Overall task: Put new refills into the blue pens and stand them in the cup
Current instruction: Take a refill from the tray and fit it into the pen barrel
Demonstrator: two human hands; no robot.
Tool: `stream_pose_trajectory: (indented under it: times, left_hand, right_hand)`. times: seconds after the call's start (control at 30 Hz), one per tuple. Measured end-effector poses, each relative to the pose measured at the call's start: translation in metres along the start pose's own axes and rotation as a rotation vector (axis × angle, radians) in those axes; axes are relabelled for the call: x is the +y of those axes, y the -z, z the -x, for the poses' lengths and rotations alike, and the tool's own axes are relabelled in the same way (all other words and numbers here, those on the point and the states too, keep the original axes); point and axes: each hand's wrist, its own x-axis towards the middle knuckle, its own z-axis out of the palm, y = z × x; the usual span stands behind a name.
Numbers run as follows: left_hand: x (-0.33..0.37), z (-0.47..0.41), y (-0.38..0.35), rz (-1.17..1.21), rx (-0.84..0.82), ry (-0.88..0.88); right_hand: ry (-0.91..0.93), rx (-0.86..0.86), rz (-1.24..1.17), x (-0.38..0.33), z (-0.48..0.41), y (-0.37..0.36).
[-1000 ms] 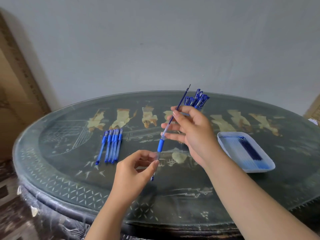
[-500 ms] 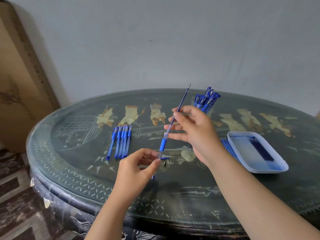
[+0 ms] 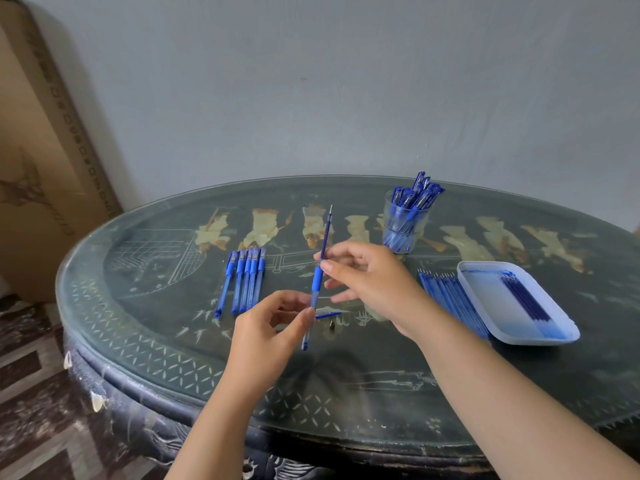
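**A:** What lies left of the fingers?
**B:** A row of blue plastic pens [image 3: 244,280] on the dark glass-topped oval table [image 3: 156,306].
**A:** And the left hand [image 3: 266,336]?
**B:** Its thumb and forefinger pinch the lower end of a clear-barrelled pen with a blue rubber grip [image 3: 313,296], held nearly upright.
**A:** The right hand [image 3: 374,289]?
**B:** It pinches the thin dark-blue refill [image 3: 326,233] sticking up from the grip, with its other fingers spread.
**A:** Further right?
**B:** Beyond those fingers stands a clear plastic cup [image 3: 403,223] full of blue pens. By the wrist are loose blue refills [image 3: 450,299] and a pale plastic tray [image 3: 536,341].
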Motion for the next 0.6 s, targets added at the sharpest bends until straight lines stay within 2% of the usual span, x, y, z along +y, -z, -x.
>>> stream_pose_trajectory:
  times: [0.1,0.37,0.6]
  left_hand:
    - [-0.002,-0.001,0.001,0.030,0.018,0.013]
    - [-0.007,-0.004,0.000,0.039,0.016,0.009]
    - [-0.013,-0.003,-0.004,0.042,0.017,0.005]
  right_hand:
    - [-0.008,0.026,0.111,0.010,0.000,0.003]
    - [-0.076,0.023,0.690,0.050,0.010,-0.011]
    - [-0.048,0.045,0.717,0.060,0.011,-0.013]
